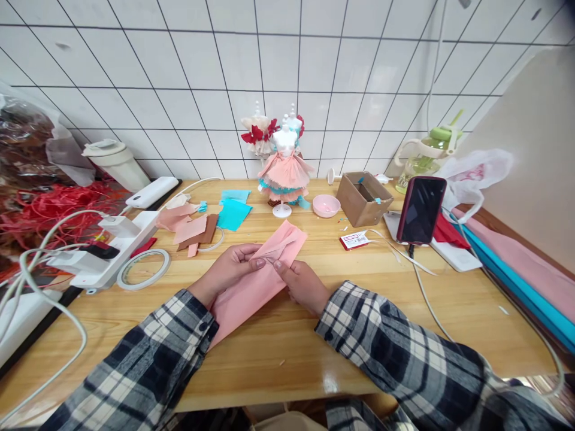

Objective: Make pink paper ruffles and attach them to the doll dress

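A long folded piece of pink crepe paper [247, 302] slants across the middle of the table between my two hands. My left hand [229, 269] is closed on its left side, thumb on top. My right hand [305, 284] pinches the right side, its thumb close to the left thumb. Between the two thumbs the paper is creased and gathered. The fingers beneath the paper are partly hidden. Beyond it stands a small white mannequin [284, 141] in a layered pink and blue paper skirt [285, 170].
Paper scraps [191, 227], blue paper [234, 214] and a tape roll [144, 269] lie left, beside a power strip [119, 245] with cables. A pink bowl [326, 206], cardboard box [363, 200], upright phone [422, 209] and green-lidded bottle [426, 155] stand right.
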